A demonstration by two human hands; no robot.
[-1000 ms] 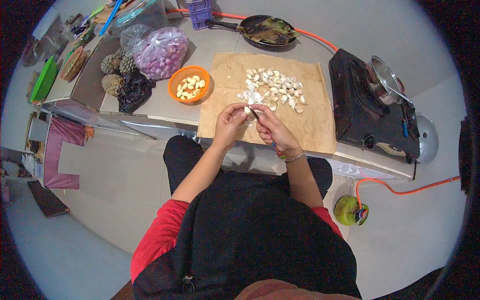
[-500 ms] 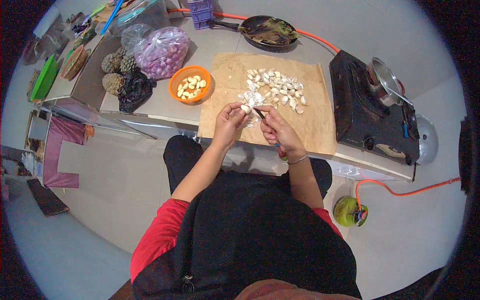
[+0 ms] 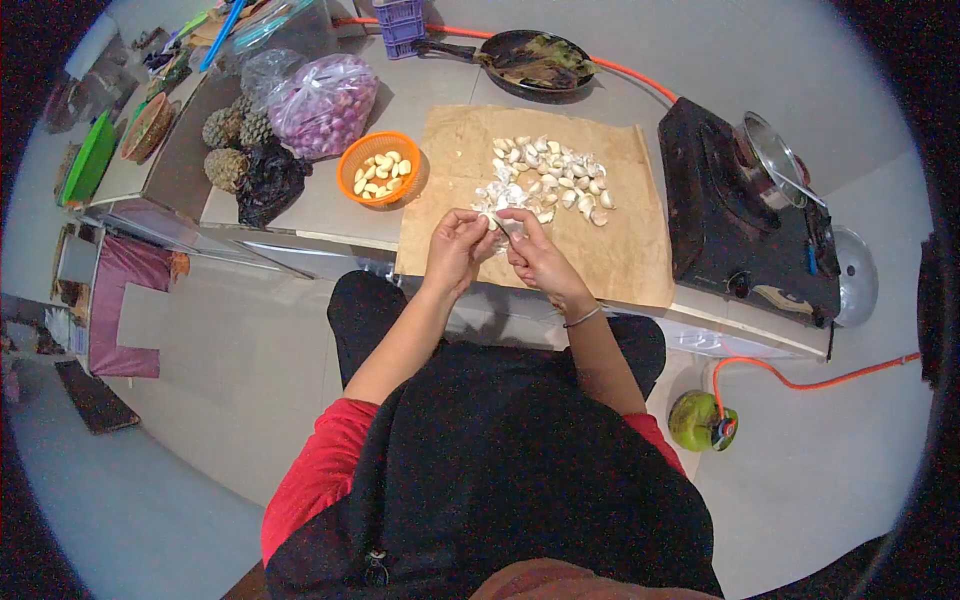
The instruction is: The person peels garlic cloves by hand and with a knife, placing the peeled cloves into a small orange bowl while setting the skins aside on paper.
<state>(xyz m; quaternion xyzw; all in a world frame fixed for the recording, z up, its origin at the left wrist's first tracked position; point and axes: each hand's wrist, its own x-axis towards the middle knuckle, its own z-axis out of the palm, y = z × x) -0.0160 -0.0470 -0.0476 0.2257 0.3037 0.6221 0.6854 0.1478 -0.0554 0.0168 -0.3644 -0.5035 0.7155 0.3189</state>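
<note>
My left hand [image 3: 458,247] pinches a garlic clove [image 3: 489,220] over the near edge of the brown paper [image 3: 620,262]. My right hand [image 3: 543,258] is closed around a small knife [image 3: 514,231], its blade right beside the clove; the handle is mostly hidden in my palm. White papery skins [image 3: 497,194] lie just past my fingertips. Behind them unpeeled garlic cloves [image 3: 566,172] are spread over the paper. To the left, an orange basket [image 3: 419,172] holds several peeled cloves [image 3: 378,178].
A black stove [image 3: 705,215] with a metal pot [image 3: 772,160] stands at right. Behind the paper sits a frying pan [image 3: 535,88]. A bag of shallots [image 3: 325,105] and a black plastic bag [image 3: 270,183] are at left. A green gas cylinder [image 3: 695,422] is on the floor.
My right hand has turned and shifted slightly up and left, bringing its thumb and the knife against the clove. My left hand stays nearly in place.
</note>
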